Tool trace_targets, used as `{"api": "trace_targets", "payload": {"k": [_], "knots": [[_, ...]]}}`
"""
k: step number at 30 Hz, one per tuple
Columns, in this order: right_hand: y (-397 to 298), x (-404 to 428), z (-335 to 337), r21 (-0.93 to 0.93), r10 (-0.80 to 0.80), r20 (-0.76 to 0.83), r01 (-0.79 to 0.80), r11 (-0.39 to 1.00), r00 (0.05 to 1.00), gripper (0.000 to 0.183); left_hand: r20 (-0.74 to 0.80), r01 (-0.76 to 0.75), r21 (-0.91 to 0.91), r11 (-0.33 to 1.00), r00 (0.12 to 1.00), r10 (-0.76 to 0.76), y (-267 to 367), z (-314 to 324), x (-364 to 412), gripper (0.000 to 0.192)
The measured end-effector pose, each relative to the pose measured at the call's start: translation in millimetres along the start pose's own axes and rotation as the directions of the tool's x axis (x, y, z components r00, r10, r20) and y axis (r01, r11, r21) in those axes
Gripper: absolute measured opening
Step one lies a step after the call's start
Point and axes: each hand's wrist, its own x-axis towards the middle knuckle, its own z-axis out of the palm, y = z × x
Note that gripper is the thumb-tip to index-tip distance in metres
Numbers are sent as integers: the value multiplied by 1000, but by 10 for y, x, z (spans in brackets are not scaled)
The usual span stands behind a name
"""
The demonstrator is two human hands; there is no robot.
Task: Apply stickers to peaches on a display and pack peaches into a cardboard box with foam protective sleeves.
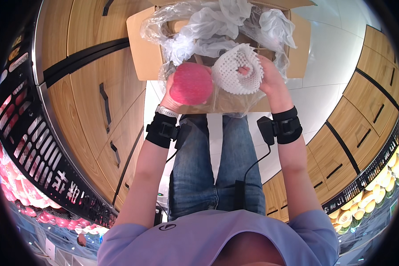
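Note:
My left hand (171, 96) grips a large red apple (192, 83) from its left side. Beside the apple, my right hand (272, 74) holds a white foam net sleeve (234, 71), with a fingertip showing through the hole in its middle. The apple and the sleeve are close together, above the near flap of an open cardboard box (146, 46). Crumpled clear plastic liner and white wrapping (216, 20) fill much of the box's opening. What lies deeper in the box is mostly hidden.
Wooden drawer cabinets with black handles (104, 108) run along the left, and more wooden cabinets (355, 123) stand at the right. Black slotted display edging (36, 149) tops the left side, with red fruit beyond. Yellow fruit (365, 199) is at the lower right. White tiles (322, 66) cover the floor.

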Motion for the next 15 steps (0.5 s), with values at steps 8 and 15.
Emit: {"api": "trace_targets", "payload": {"k": [8, 15], "knots": [[107, -74, 465, -330, -300, -351, 182, 926, 887, 26, -36, -30, -102, 994, 999, 27, 258, 331, 54, 49], [278, 74, 520, -906, -694, -229, 111, 408, 683, 24, -133, 22, -120, 993, 990, -38, 170, 406, 141, 57]]}}
